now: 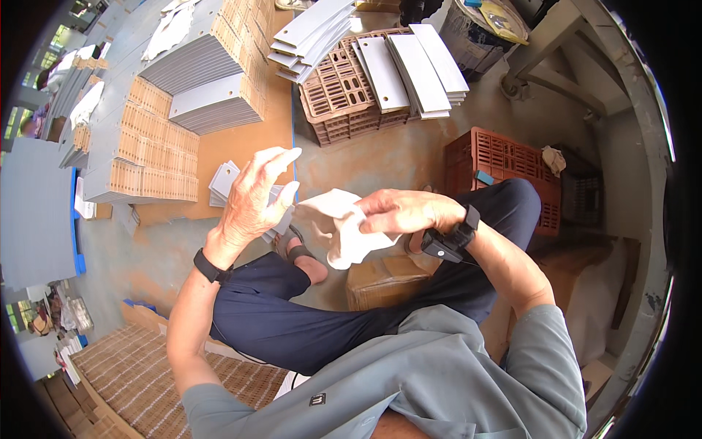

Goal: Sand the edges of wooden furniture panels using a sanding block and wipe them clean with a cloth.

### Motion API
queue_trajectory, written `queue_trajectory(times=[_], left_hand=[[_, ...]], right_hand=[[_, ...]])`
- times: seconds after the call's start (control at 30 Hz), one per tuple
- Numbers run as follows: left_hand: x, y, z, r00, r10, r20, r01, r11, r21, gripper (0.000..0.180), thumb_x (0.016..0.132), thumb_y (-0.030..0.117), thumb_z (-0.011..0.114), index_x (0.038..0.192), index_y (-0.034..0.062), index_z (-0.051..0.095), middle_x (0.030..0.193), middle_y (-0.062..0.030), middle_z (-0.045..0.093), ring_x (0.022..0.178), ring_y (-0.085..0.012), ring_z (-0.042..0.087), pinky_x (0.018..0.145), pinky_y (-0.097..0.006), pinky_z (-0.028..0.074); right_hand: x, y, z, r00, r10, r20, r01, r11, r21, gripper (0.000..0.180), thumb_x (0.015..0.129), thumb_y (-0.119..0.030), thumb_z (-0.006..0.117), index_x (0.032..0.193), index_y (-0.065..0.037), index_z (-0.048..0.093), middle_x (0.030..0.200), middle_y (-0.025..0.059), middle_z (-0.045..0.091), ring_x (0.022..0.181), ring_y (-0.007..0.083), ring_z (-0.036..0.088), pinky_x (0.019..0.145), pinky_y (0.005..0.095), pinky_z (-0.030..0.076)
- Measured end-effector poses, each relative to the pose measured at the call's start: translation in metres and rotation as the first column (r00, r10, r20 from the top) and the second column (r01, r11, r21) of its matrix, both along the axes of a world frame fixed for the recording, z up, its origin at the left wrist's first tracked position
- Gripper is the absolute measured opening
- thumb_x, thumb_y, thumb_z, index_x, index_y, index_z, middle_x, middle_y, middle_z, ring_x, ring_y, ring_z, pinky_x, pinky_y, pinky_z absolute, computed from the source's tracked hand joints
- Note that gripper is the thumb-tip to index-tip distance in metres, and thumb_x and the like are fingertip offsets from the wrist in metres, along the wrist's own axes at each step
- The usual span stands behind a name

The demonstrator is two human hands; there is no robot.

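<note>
While the right hand (398,211) grasps a white cloth (335,223) between thumb and fingers, the left hand (256,192) is raised just beside it, its fingers parted from the thumb and gripping nothing that shows. The cloth hangs in loose folds in front of the person, above the floor (329,164) and near a cardboard box (384,276) that sits between the legs. Beyond the left hand lie a few pale boards (221,179). Farther left, tall stacks of boards (157,157) stand on a brown sheet (241,143). Ahead, a brown crate (333,88) bears loose white panels (428,69). To the right, a red crate (504,157) holds up a small blue block (483,177), with a crumpled rag (553,159) at its far side.
</note>
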State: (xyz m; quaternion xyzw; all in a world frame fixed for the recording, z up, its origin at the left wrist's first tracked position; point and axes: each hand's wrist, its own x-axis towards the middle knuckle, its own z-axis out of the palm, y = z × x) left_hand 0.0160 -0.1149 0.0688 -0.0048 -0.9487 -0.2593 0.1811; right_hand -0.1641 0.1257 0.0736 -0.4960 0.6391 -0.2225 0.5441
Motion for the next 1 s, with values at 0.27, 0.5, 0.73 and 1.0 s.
queue_trajectory(times=[0.27,0.5,0.73,1.0], left_hand=[[-0.046,0.079,-0.067,0.879,-0.277,0.389,0.008,0.823,0.568,0.098,0.088,0.056,0.077,0.159,0.0068,0.031,0.153,-0.0188,0.047,0.14,-0.031,0.049,0.115,-0.045,0.04],[-0.112,0.143,-0.08,0.966,0.013,0.259,-0.258,0.151,0.954,0.033,0.105,0.022,0.062,0.131,0.0013,0.062,0.117,-0.0061,0.07,0.106,-0.0151,0.068,0.087,-0.031,0.057],[-0.166,0.17,-0.048,0.995,0.1,0.01,-0.048,0.389,0.92,0.04,0.104,0.025,0.063,0.136,0.0019,0.057,0.123,-0.0087,0.066,0.116,-0.0194,0.063,0.097,-0.034,0.053],[-0.212,0.116,-0.129,0.88,0.109,0.463,-0.472,0.323,0.82,0.092,0.089,0.056,0.077,0.154,0.0033,0.039,0.142,-0.0192,0.052,0.13,-0.0261,0.053,0.106,-0.043,0.046]], right_hand=[[-0.027,0.034,-0.049,0.92,-0.391,-0.022,0.371,0.889,-0.267,0.037,0.095,-0.028,0.051,0.103,0.006,0.062,0.102,0.0223,0.067,0.094,0.0357,0.067,0.089,0.0425,0.052],[-0.076,0.064,-0.03,0.701,-0.712,0.044,0.619,0.577,-0.533,0.059,0.096,-0.043,0.07,0.135,-0.002,0.058,0.131,0.0189,0.061,0.122,0.0285,0.06,0.102,0.0405,0.049],[-0.075,0.068,-0.049,0.17,-0.561,0.81,0.883,0.452,0.128,0.058,0.103,-0.045,0.062,0.143,-0.004,0.053,0.133,0.0081,0.063,0.119,0.0175,0.06,0.101,0.036,0.051],[-0.148,0.126,0.011,-0.169,-0.418,0.893,0.926,-0.379,-0.002,0.036,0.098,-0.03,0.07,0.123,-0.006,0.06,0.11,0.0038,0.065,0.096,0.0163,0.066,0.082,0.0343,0.057]])
